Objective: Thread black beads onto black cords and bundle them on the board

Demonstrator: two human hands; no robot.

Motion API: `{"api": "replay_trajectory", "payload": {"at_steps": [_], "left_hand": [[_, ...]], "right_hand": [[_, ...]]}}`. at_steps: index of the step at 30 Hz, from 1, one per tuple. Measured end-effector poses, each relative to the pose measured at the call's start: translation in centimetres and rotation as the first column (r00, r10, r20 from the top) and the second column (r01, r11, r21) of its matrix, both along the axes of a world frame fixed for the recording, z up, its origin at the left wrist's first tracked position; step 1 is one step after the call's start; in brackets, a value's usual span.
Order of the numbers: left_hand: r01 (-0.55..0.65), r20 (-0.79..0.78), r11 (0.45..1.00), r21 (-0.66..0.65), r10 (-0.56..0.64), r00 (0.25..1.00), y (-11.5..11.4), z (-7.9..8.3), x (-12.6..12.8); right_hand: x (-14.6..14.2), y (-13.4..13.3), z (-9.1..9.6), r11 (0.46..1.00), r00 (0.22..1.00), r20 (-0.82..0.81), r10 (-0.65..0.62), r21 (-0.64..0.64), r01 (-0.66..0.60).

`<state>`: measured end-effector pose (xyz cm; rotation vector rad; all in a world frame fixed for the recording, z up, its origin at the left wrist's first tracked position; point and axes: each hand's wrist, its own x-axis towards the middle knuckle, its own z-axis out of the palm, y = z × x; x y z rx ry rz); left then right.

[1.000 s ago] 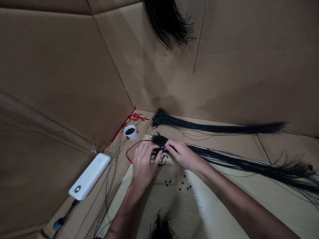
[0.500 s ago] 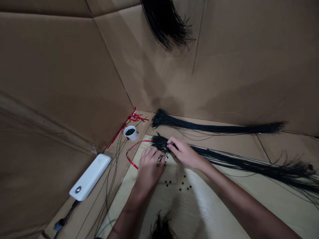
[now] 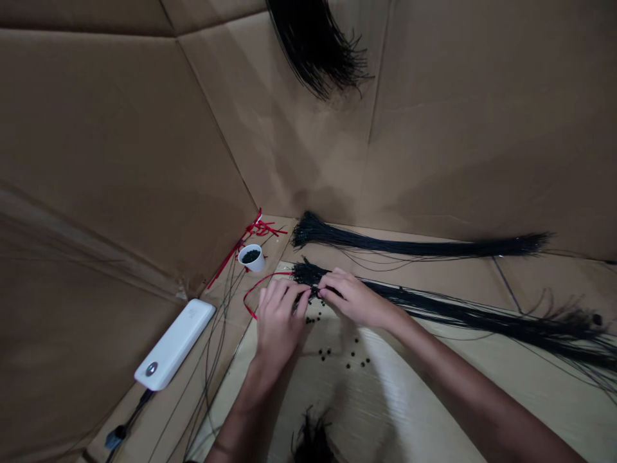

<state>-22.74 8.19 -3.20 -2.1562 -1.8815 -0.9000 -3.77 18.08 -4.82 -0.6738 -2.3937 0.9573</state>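
My left hand [image 3: 278,318] and my right hand [image 3: 354,299] meet over the end of a bundle of thin black wires [image 3: 463,312], and both pinch its tips between their fingers. Small black beads [image 3: 337,354] lie scattered on the pale cardboard sheet [image 3: 385,386] just below my hands. A red cord [image 3: 253,299] loops past my left hand toward the bundle. The fingers hide the exact wire ends and whatever is on them.
A second black wire bundle [image 3: 409,245] lies behind, and another [image 3: 313,45] hangs at the top. A white cup of black beads [image 3: 251,258] and red ties [image 3: 260,228] sit in the corner. A white power bank [image 3: 174,344] lies at left, against cardboard walls.
My left hand has moved up and left from its lower spot, and its fingers are back on the bundle's end next to my right hand.
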Motion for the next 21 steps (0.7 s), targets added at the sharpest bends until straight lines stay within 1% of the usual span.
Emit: {"api": "replay_trajectory", "payload": {"at_steps": [4,8,10,13,15,18,21], "left_hand": [[-0.01,0.06,1.0,0.026,0.008,0.998,0.0,0.0,0.0],[-0.063,0.221,0.995,0.076,0.045,0.974,0.1,0.5,-0.6],[-0.061,0.23,0.998,0.024,0.054,0.972,0.2,0.5,-1.2],[-0.008,0.149,0.993,-0.117,0.025,0.989,0.3,0.0,-1.9],[0.003,0.112,0.984,-0.177,0.017,0.994,0.3,-0.5,-2.0],[0.014,0.103,0.977,-0.213,0.009,0.995,0.3,-1.0,-1.8],[0.018,0.1,0.974,-0.226,0.005,0.995,0.4,-1.0,-1.7]], "right_hand": [[0.0,-0.2,0.2,0.999,1.0,-0.02,-0.022,-0.048,0.021],[0.1,-0.3,0.7,0.988,0.991,-0.042,-0.13,-0.094,0.126],[0.2,-0.2,0.9,0.976,0.98,-0.062,-0.189,-0.122,0.18],[0.4,0.1,1.0,0.953,0.964,-0.09,-0.25,-0.2,0.228],[0.4,0.2,1.0,0.943,0.96,-0.102,-0.262,-0.24,0.231],[0.3,0.2,0.9,0.942,0.962,-0.106,-0.252,-0.255,0.219],[0.2,0.1,0.9,0.942,0.964,-0.102,-0.247,-0.257,0.215]]}}
